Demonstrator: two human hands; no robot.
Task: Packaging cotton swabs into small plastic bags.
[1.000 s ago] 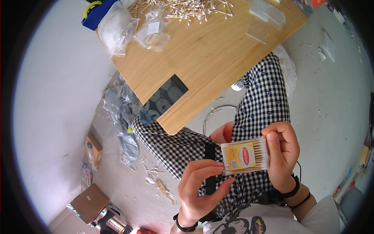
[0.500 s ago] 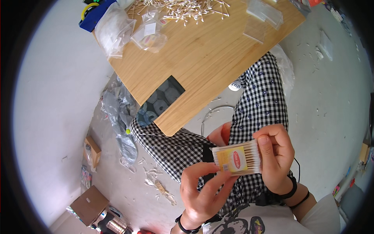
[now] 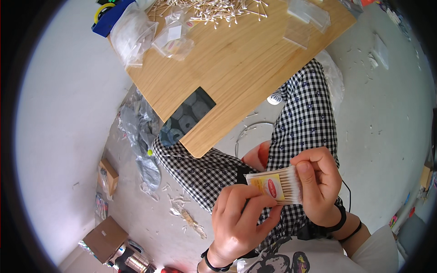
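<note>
A flat clear packet of cotton swabs (image 3: 287,184) with a yellow label is held between my two hands over my lap, its sticks lying side by side. At its right end, my right hand (image 3: 321,186) pinches the packet with thumb and bent fingers by the white swab tips. From the lower left, my left hand (image 3: 241,216) has its fingers curled over the packet's near left part, covering some of the label. Beyond my knees, a heap of loose cotton swabs (image 3: 218,11) is spread on the far part of the wooden table (image 3: 246,68).
Clear plastic bags (image 3: 132,38) lie at the table's left, with empty clear packets (image 3: 309,16) on its far right. A dark phone-like slab (image 3: 189,116) rests at the near edge. Grey plastic (image 3: 141,132), scraps and cardboard boxes (image 3: 104,239) are on the floor.
My left hand has shifted up and right over the packet, covering more of its label. The packet and my right hand have moved slightly left.
</note>
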